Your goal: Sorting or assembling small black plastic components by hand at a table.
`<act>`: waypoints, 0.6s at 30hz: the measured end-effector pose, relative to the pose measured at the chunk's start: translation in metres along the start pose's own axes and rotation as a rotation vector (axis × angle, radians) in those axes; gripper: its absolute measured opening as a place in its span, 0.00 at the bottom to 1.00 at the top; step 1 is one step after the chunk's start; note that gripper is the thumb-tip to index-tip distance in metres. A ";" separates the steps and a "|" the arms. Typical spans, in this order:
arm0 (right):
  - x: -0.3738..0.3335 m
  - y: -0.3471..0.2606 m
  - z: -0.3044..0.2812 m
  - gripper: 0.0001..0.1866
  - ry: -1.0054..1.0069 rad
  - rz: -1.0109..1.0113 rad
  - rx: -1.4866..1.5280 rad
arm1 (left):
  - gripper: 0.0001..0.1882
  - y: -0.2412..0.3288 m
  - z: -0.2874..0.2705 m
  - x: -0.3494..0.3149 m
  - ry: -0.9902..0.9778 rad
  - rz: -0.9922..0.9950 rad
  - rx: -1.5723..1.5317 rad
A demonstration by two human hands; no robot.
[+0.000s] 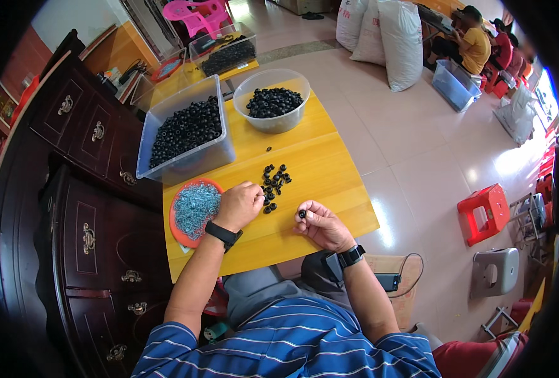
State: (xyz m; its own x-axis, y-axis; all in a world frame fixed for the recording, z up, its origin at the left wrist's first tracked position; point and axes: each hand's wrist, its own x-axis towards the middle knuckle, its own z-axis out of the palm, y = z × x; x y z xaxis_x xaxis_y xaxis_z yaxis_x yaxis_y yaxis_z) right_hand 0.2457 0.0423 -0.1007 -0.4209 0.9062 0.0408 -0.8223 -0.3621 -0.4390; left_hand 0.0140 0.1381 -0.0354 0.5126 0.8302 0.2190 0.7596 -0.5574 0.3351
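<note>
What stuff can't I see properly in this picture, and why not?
All in the head view:
Left hand: its curled fingers hide whether it holds anything.
Black piece in the right hand: fingers cover part of it.
Silvery-blue bits: too small and jumbled to tell their exact shape.
Plastic bin: the top black pieces hide those underneath.

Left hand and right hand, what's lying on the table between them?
The head view shows small, round black pieces on the yellow table between left hand and right hand, nearer the left.
</note>
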 end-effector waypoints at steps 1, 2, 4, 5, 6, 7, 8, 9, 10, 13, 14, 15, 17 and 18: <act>0.000 0.000 0.000 0.10 0.000 -0.003 0.000 | 0.05 0.001 0.001 0.001 0.011 0.014 -0.001; 0.000 0.000 0.000 0.10 -0.001 -0.005 0.000 | 0.05 0.001 0.002 0.003 0.013 0.015 -0.003; -0.001 0.001 -0.001 0.10 0.001 -0.009 -0.003 | 0.05 0.001 0.004 0.007 -0.002 0.012 0.016; -0.001 0.001 -0.001 0.10 0.002 -0.013 -0.004 | 0.05 0.000 0.004 0.008 0.000 0.012 0.016; -0.001 0.001 -0.001 0.10 0.001 -0.012 -0.005 | 0.05 0.000 0.005 0.009 -0.006 0.010 0.026; -0.001 0.001 -0.001 0.10 -0.001 -0.015 -0.006 | 0.05 0.000 0.006 0.009 -0.013 0.009 0.035; -0.001 0.001 -0.001 0.10 -0.004 -0.017 -0.007 | 0.05 0.000 0.007 0.009 -0.013 0.009 0.034; -0.001 0.002 -0.001 0.10 -0.003 -0.017 -0.007 | 0.05 0.000 0.008 0.008 0.019 0.008 0.021; -0.001 0.002 -0.001 0.10 -0.004 -0.016 -0.005 | 0.05 0.000 0.009 0.007 0.051 0.008 0.006; -0.001 0.002 -0.002 0.10 -0.001 -0.016 -0.002 | 0.05 -0.003 0.008 0.004 0.069 0.003 -0.045; -0.001 0.002 -0.002 0.10 0.001 -0.017 0.000 | 0.05 -0.001 0.007 0.003 0.069 0.002 -0.045; -0.001 0.002 -0.003 0.10 0.002 -0.016 0.000 | 0.05 0.001 0.006 0.003 0.057 0.003 -0.051; 0.000 0.001 -0.003 0.10 -0.003 -0.022 0.006 | 0.05 0.006 0.003 0.004 0.046 0.003 -0.058; 0.000 0.000 -0.002 0.10 -0.003 -0.022 0.005 | 0.05 0.009 0.003 0.006 0.050 0.014 -0.071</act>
State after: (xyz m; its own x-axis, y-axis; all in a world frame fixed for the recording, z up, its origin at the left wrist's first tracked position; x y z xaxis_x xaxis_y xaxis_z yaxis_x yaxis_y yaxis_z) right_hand 0.2463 0.0430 -0.1029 -0.4043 0.9131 0.0533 -0.8329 -0.3435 -0.4339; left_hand 0.0251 0.1380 -0.0341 0.5010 0.8227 0.2686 0.7212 -0.5684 0.3959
